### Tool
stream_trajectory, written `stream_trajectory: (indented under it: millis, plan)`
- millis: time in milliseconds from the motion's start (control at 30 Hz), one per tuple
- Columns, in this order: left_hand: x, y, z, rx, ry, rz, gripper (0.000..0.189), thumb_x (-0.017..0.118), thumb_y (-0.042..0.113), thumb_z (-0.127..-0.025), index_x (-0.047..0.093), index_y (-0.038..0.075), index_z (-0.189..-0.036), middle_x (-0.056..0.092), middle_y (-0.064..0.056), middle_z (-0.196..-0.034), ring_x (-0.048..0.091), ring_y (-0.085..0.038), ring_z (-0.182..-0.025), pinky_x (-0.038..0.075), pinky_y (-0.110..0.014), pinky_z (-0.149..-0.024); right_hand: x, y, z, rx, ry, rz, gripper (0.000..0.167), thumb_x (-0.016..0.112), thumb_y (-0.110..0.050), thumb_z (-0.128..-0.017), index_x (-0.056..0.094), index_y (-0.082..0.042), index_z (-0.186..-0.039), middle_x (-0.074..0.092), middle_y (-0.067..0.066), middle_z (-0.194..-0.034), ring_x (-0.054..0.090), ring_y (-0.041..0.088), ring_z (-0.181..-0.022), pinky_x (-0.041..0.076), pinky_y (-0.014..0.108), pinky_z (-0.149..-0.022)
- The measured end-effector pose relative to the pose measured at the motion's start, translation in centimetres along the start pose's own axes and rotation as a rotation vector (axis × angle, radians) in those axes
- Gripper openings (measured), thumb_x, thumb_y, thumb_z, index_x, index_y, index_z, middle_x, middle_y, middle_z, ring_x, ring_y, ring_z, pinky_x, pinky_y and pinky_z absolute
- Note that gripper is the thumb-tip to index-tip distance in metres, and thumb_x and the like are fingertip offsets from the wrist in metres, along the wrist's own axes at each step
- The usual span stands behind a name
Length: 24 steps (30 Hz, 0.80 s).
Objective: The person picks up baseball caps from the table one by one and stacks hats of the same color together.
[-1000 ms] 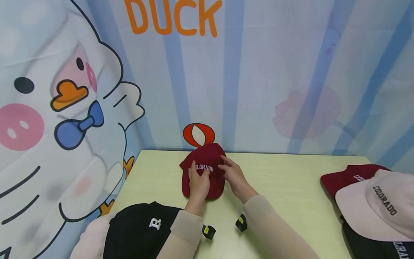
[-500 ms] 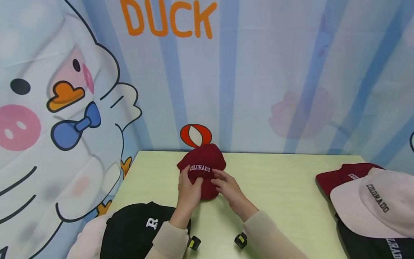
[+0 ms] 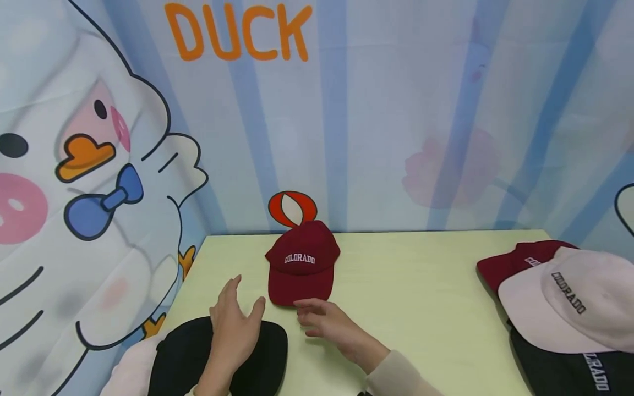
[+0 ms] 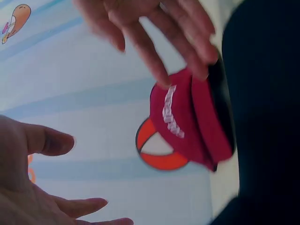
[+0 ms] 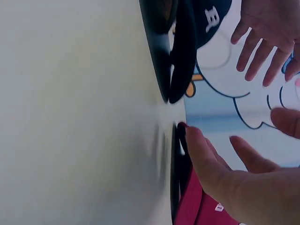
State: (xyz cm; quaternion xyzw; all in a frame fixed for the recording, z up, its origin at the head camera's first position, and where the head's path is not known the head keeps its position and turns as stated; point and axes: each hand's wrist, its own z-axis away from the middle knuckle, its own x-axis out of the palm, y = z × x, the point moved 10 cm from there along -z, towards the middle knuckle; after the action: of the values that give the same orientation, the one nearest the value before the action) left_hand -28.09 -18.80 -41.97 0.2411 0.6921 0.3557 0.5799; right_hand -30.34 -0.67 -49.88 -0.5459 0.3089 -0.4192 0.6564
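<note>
A dark red baseball cap (image 3: 303, 256) lettered COLORADO sits at the back middle of the table, brim facing the front. My left hand (image 3: 234, 324) is over a black cap (image 3: 178, 352) at the front left, fingers spread and holding nothing. Just in front of the red cap's brim is my right hand (image 3: 339, 330), its fingers loosely extended and nothing in them. In the left wrist view, the red cap (image 4: 187, 117) shows beyond the fingers of the right hand. The black cap's white letter (image 5: 212, 17) appears in the right wrist view.
At the right of the pale yellow table (image 3: 406, 286) lies a pile of caps: a white cap (image 3: 569, 302) on top, a dark red cap (image 3: 515, 261) behind it and a black cap (image 3: 559, 357) below. A pale pink cap (image 3: 129, 363) lies under the black one at left.
Both hands have let go of the red cap and drawn back toward the front, the left one moving left over the black cap. The red cap now stands uncovered; the view has shifted slightly.
</note>
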Motion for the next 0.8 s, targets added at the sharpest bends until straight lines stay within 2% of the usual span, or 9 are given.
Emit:
stream_trajectory:
  millis: [133,333,400,533,700,800]
  plan:
    - [-1.8,-1.3,0.5,-0.016,-0.001,-0.088,0.071,0.062,0.029,-0.102,0.031,-0.002,-0.158,0.024,-0.031,-0.164,0.019,-0.052,-0.153,-0.003,-0.077,-0.119,1.5,0.7,0.4,0.012,-0.064,0.04,0.045,0.06,-0.015,-0.103,0.055,-0.002,-0.146,0.061,0.021,-0.141,0.063,0.03,-0.125,0.056,0.048,-0.102]
    - [-4.4,-3.7,0.9,-0.104,0.002,-0.312,0.069,0.064,0.035,-0.1,0.042,-0.005,-0.152,0.036,-0.034,-0.155,0.029,-0.059,-0.143,-0.005,-0.083,-0.114,2.6,1.6,0.6,0.046,-0.107,0.062,0.045,0.065,-0.014,-0.1,0.06,-0.004,-0.143,0.062,0.017,-0.139,0.064,0.026,-0.12,0.058,0.046,-0.098]
    - [-5.3,-4.6,1.0,-0.128,0.018,-0.381,0.071,0.066,0.036,-0.099,0.043,-0.007,-0.15,0.039,-0.036,-0.152,0.031,-0.061,-0.141,-0.001,-0.084,-0.113,3.0,1.9,0.7,0.056,-0.123,0.058,0.045,0.066,-0.015,-0.099,0.06,-0.005,-0.143,0.063,0.016,-0.138,0.065,0.025,-0.118,0.059,0.045,-0.097]
    - [-6.8,-6.5,1.2,-0.172,0.033,-0.498,0.076,0.069,0.037,-0.096,0.043,-0.012,-0.148,0.041,-0.04,-0.148,0.036,-0.061,-0.138,0.013,-0.08,-0.114,3.7,2.3,0.9,0.076,-0.146,0.048,0.043,0.066,-0.014,-0.099,0.062,-0.006,-0.141,0.062,0.016,-0.139,0.068,0.025,-0.114,0.059,0.045,-0.096]
    - [-8.0,-8.8,1.5,-0.254,0.036,-0.586,0.081,0.07,0.042,-0.094,0.043,-0.017,-0.143,0.044,-0.045,-0.14,0.043,-0.062,-0.127,0.033,-0.071,-0.111,4.4,2.8,1.0,0.099,-0.162,0.046,0.042,0.065,-0.011,-0.1,0.061,-0.001,-0.14,0.06,0.02,-0.143,0.07,0.028,-0.116,0.059,0.046,-0.098]
    - [-8.4,-9.6,1.7,-0.293,0.05,-0.606,0.085,0.071,0.048,-0.091,0.047,-0.018,-0.139,0.047,-0.046,-0.135,0.046,-0.062,-0.121,0.036,-0.069,-0.108,4.6,3.0,1.1,0.105,-0.175,0.047,0.042,0.063,-0.012,-0.1,0.061,0.001,-0.14,0.065,0.017,-0.136,0.071,0.028,-0.111,0.059,0.046,-0.097]
